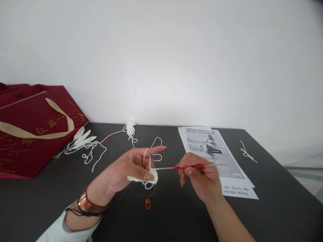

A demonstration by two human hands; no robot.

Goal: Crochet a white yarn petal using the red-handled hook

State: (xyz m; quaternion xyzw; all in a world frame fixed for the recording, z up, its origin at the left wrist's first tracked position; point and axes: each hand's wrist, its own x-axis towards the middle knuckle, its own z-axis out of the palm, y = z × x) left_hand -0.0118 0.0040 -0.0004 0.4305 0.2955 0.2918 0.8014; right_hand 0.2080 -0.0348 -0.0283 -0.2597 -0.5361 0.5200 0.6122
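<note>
Bag (30,161) of dark red with a beige ribbon handle stands at the left end of the worktop (176,218), against the back wall; shifting it could drag the slim white pieces (82,137) and the yarn tangle (88,145) just beside it. A red stick (106,139) lies among those loops and might catch a strand if the yarn were tugged. Near the back edge sits a loose yarn bundle (130,127), which could knot under an uneven pull. The person's left hand (128,168) pinches a white crocheted piece (153,175) above the worktop's front half, index finger outstretched with a working strand (150,163) over it; a lowered finger could slacken that strand, a stiff one overtighten it. Closer to the front edge, an orange clip (146,203) could be knocked away by a sleeve. A red-gripped hook (176,167), held pen-like in the right hand (199,178), meets the piece; whether its tip is inside a loop cannot be told, and a careless tilt might split the yarn or drop a loop. The right forearm could nudge the printed sheets (230,168) askew. Near the right edge lies a knotted yarn scrap (246,154), well apart.
</note>
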